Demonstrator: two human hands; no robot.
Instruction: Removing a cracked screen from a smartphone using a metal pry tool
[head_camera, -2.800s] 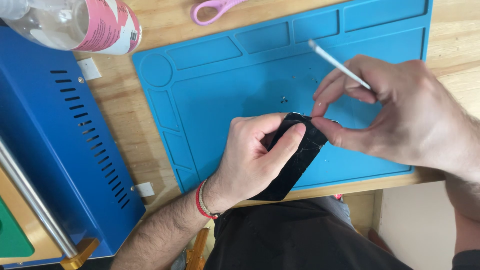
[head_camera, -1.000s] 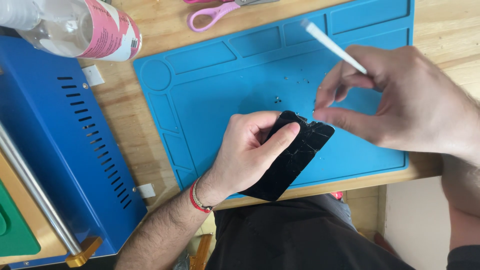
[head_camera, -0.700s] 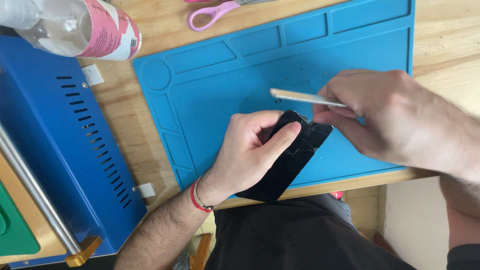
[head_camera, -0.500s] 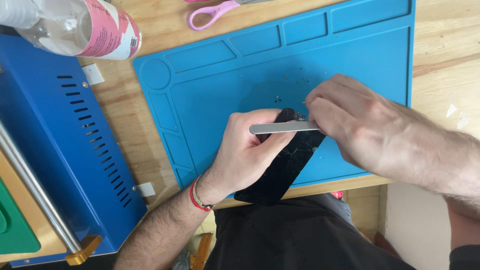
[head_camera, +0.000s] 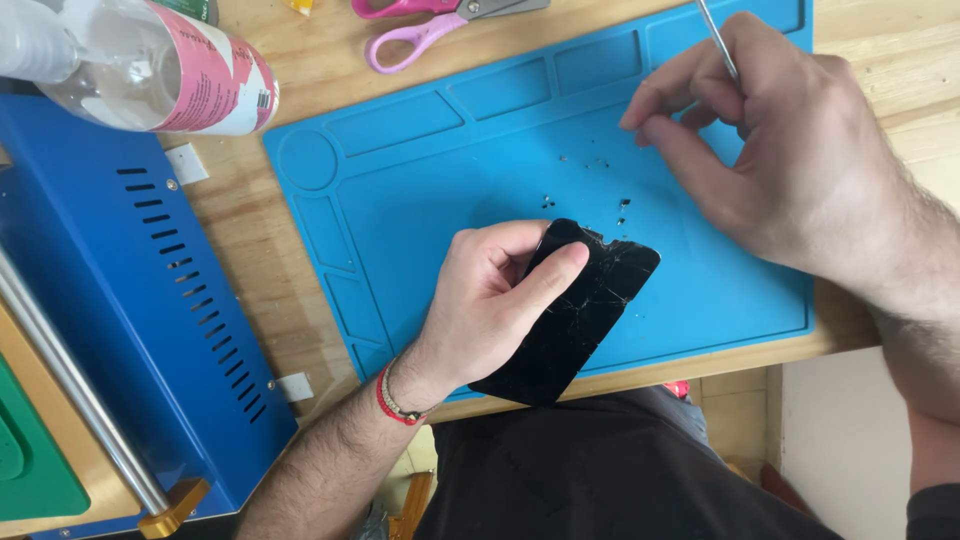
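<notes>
Head camera, looking down at a workbench.

**Q:** What does the left hand have?

**A:** The left hand (head_camera: 490, 305) grips a black phone (head_camera: 570, 320) with a cracked glass face, thumb laid across the front and fingers wrapped behind. The phone is tilted, its upper end over the blue work mat (head_camera: 450, 150) and its lower end past the near table edge, above the person's dark-clothed lap. A red cord bracelet (head_camera: 388, 400) sits on that wrist.

**Q:** And the right hand?

**A:** The right hand (head_camera: 770, 150) is lifted clear of the phone, up and to its right over the mat. Its fingers pinch a thin metal tool (head_camera: 715, 45) whose shaft runs up out of the top of the picture. The tool's working tip is hidden behind the fingers.

**Q:** What lies between the hands?

**A:** Small dark fragments (head_camera: 600, 185) are scattered on the mat just above the phone.

**Q:** What else is around?

**A:** Pink-handled scissors (head_camera: 420, 25) lie on the wooden table (head_camera: 260, 270) above the mat. A clear plastic bottle (head_camera: 140, 65) with a pink label lies on its side at top left. A blue metal machine case (head_camera: 130, 330) with vent slots fills the left side.
</notes>
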